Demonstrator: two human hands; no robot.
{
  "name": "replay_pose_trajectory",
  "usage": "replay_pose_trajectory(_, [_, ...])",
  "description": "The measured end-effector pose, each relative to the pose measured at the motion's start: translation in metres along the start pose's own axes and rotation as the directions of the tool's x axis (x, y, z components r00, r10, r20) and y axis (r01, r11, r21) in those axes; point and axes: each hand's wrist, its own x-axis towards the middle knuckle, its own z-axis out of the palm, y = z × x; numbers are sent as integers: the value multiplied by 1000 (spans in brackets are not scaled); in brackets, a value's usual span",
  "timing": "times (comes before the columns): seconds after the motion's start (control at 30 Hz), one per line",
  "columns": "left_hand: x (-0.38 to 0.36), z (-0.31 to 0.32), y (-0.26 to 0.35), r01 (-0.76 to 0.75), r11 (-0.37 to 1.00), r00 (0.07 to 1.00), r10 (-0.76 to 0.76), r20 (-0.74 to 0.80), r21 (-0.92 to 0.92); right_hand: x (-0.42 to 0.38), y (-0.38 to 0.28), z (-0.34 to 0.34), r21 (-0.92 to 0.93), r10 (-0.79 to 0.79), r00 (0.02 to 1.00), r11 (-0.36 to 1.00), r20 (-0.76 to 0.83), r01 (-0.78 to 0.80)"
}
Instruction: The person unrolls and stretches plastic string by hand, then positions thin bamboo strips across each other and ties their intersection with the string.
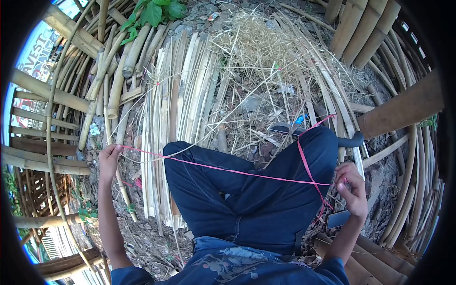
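Observation:
A pink plastic string [228,170] stretches nearly straight across my lap between my two hands. My left hand [110,159] is closed, pinching the string's left end between thumb and fingers. On the other side, my right hand [351,186] has its fingers curled shut on the string near my knee. A loose length of the string loops over my right knee and hangs beside it. A thin bamboo strip [209,135] curves from near my left hand over my left knee. A blade with a dark curved handle [350,140] lies by my right knee, partly hidden by it.
Split bamboo slats [183,90] lie side by side ahead of my left knee. Fine shavings [261,40] are heaped farther ahead. Thick bamboo poles [403,107] stand at right. A dark phone-like slab [337,219] lies below my right hand. Bamboo fencing [52,92] is at left.

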Motion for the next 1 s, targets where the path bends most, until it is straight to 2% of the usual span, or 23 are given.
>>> replay_pose_trajectory(0.03, [1,0,1,-4,1000,1000,4,1,0,-2,-1,-1,384,-66,998,922,17,54])
replay_pose_trajectory(0.07, [1,1,3,37,999,998,-38,42,16,-3,-1,-2,708,-134,991,701,7,89])
replay_pose_trajectory(0.1, [0,1,7,77,996,993,-79,83,35,-4,-3,0,787,-176,984,603,-28,130])
replay_pose_trajectory(0.13, [-2,5,12,74,997,993,-77,87,34,-5,-4,4,786,-172,985,604,-30,130])
replay_pose_trajectory(0.2, [-10,17,26,83,997,979,-81,185,-4,-7,-5,12,968,-72,966,-42,-249,246])
replay_pose_trajectory(0.23, [-13,18,36,107,992,967,-119,226,65,-5,-4,9,960,-123,952,-72,-279,272])
replay_pose_trajectory(0.27, [-14,22,38,104,993,967,-116,227,63,-3,-5,7,959,-122,952,-70,-281,274])
replay_pose_trajectory(0.37, [-19,25,38,31,999,977,-40,211,43,4,-11,4,844,-41,914,367,-404,390])
replay_pose_trajectory(0.4, [-19,24,35,54,999,976,-54,212,3,2,-9,5,843,-42,913,369,-406,392])
replay_pose_trajectory(0.47, [-20,21,33,83,996,975,-74,211,-37,-3,6,8,625,-5,878,701,-478,344])
replay_pose_trajectory(0.5, [-21,18,35,100,994,973,-90,213,-35,-4,10,9,383,-50,845,876,-533,294])
replay_pose_trajectory(0.53, [-21,16,35,115,993,971,-105,215,-35,-4,12,9,384,-48,846,876,-531,291])
replay_pose_trajectory(0.57, [-20,15,29,117,993,971,-107,216,-34,-2,12,7,17,-198,833,970,-517,242])
replay_pose_trajectory(0.6, [-18,12,22,86,996,982,-82,172,-18,0,9,6,-356,-332,829,918,-449,175])
replay_pose_trajectory(0.67, [-14,6,11,56,998,990,-55,128,-2,-1,4,6,-442,-343,853,884,-393,151])
replay_pose_trajectory(0.73, [-12,0,10,38,999,996,-37,82,-10,-4,-8,5,-445,-163,965,894,-207,56])
replay_pose_trajectory(0.77, [-12,-3,10,42,999,996,-41,83,-7,-4,-20,4,-329,-34,990,944,-134,-12])
replay_pose_trajectory(0.8, [-8,-5,11,46,998,998,-47,40,49,-6,-19,1,-328,-34,990,945,-135,-13])
replay_pose_trajectory(0.83, [-6,-6,12,51,993,999,-51,-5,102,-9,-16,-4,124,-93,994,987,-54,99])
replay_pose_trajectory(0.87, [-8,-4,10,51,993,999,-50,-6,102,-12,-15,-7,555,-182,983,817,-7,155])
replay_pose_trajectory(0.9, [-7,0,9,54,991,999,-54,0,125,-11,-22,-6,788,-213,977,596,-28,153])
replay_pose_trajectory(0.93, [-8,3,9,57,988,998,-59,8,146,-12,-23,-3,788,-212,977,596,-30,154])
replay_pose_trajectory(1.0, [-18,14,22,75,982,994,-88,69,173,-17,-21,3,968,-209,946,-18,-248,250])
